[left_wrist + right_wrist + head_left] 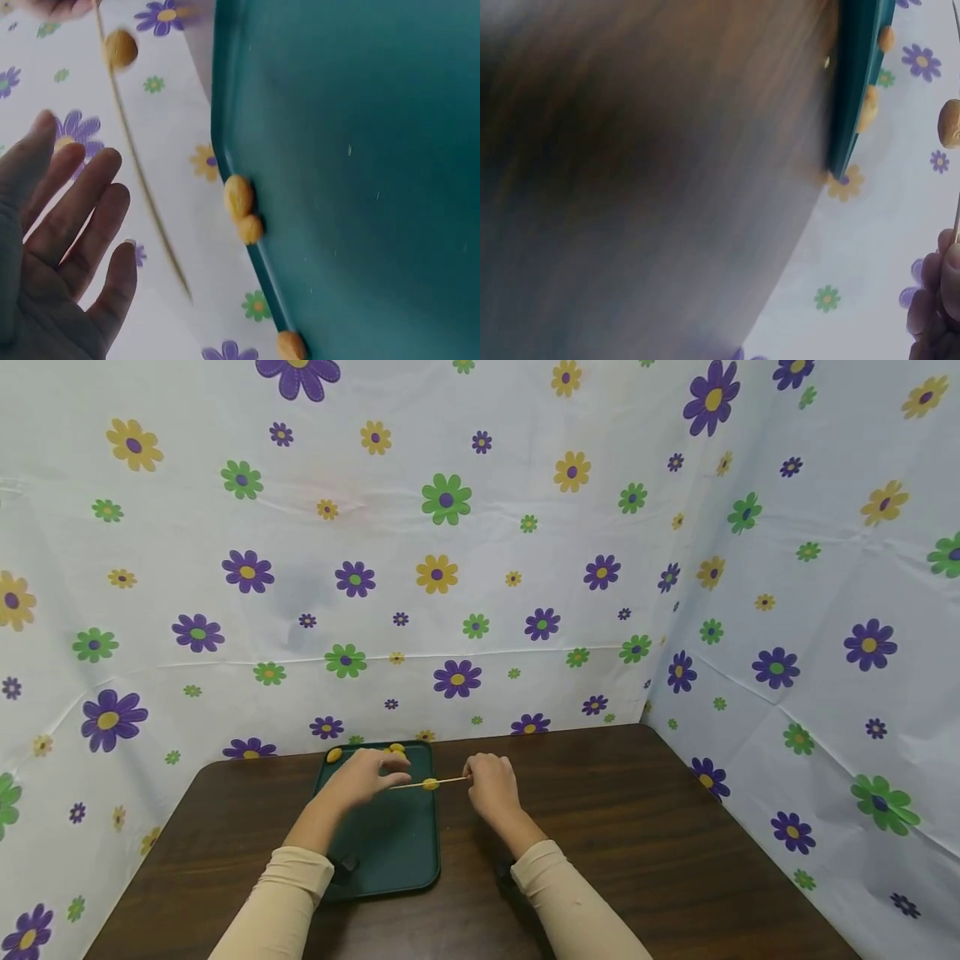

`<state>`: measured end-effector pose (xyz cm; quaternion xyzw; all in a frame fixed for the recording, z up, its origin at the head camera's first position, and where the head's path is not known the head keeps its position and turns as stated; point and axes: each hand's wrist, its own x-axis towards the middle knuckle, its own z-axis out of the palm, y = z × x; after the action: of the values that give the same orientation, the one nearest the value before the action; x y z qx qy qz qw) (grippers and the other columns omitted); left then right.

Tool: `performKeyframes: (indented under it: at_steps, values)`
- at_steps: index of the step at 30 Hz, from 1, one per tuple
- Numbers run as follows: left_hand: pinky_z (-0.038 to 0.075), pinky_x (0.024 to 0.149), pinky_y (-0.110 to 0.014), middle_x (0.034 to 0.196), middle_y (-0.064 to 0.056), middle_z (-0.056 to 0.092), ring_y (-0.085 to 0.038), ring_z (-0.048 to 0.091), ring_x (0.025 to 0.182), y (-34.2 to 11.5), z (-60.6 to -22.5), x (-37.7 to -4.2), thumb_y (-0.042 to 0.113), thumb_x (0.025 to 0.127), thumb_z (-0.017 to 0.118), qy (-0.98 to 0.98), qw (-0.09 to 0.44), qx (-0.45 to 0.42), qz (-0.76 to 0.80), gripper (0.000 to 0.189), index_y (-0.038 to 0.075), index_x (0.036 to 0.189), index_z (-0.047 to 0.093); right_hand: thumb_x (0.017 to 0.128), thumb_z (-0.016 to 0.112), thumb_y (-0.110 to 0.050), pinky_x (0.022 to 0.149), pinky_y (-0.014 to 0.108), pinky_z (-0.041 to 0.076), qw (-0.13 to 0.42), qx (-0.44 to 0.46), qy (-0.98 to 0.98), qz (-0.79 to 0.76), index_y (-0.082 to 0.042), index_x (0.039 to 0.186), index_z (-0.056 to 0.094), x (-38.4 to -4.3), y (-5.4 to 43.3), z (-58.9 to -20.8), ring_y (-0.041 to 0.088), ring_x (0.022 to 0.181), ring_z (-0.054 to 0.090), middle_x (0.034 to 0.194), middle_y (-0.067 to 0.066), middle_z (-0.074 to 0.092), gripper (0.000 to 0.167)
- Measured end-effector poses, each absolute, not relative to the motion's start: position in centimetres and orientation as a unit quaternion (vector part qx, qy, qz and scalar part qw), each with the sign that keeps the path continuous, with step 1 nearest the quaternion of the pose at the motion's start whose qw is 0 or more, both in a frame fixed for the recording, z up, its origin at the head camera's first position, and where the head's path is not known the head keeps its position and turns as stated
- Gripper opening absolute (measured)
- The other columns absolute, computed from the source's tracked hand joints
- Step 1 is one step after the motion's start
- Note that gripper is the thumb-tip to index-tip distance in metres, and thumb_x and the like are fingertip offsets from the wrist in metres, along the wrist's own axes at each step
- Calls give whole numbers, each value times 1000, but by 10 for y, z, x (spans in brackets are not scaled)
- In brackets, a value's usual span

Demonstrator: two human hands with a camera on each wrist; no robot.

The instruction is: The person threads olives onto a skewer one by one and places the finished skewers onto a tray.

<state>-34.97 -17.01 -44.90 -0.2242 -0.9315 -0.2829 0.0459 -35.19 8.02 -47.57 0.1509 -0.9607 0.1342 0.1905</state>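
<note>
My right hand (492, 787) pinches one end of a thin wooden skewer (450, 780) above the table. A small, oval, yellow-brown piece resembling a baby potato (430, 784) is on the skewer, partway along; the right wrist view shows the same piece (949, 124) beyond the right hand (939, 300). My left hand (360, 778) hovers over the tray, near the skewer's free end. In the left wrist view the left hand (71, 262) has its fingers spread and loosely bent, apart from the skewer (142, 176).
A dark green tray (386, 860) lies on the brown wooden table (600, 827). Several more yellow-brown pieces sit along its far edge, among them one at the corner (334, 755). Flower-printed white cloth (510, 535) hangs behind and at the right.
</note>
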Motion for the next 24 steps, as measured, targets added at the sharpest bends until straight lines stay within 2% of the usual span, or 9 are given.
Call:
performKeyframes:
  at_steps: [6,12,18,21,24]
  values:
    - [54,92,-53,116,-13,73,-33,68,107,-192,-447,-358,19,100,65,-936,62,-205,-280,28,5,123,72,75,81,1,76,34,46,196,145,-962,125,-14,81,73,-358,99,-479,17,77,63,80,-3,69,19]
    - [53,91,-56,116,-19,71,-38,67,107,-219,-451,-368,17,101,62,-955,62,-136,-257,29,0,123,70,75,80,3,77,35,46,193,126,-964,136,-12,82,73,-361,112,-478,18,77,63,80,-2,69,18]
    - [50,93,-61,124,-25,66,-45,62,113,-240,-465,-373,15,100,61,-966,62,-64,-242,31,-2,126,68,77,79,5,77,36,46,179,115,-966,146,-9,85,74,-360,120,-477,19,78,62,81,-1,68,16]
    - [52,89,-60,125,-27,65,-45,62,111,-246,-474,-378,16,100,62,-969,69,-31,-237,33,-2,127,66,76,77,6,76,35,45,182,115,-966,143,-10,84,74,-361,125,-479,19,78,62,81,-1,68,18]
    - [55,79,-55,122,-28,65,-43,64,102,-251,-481,-382,16,100,61,-968,78,-4,-237,34,-2,129,65,76,77,6,75,34,45,187,114,-965,142,-11,82,73,-363,130,-480,18,78,61,81,-2,68,19]
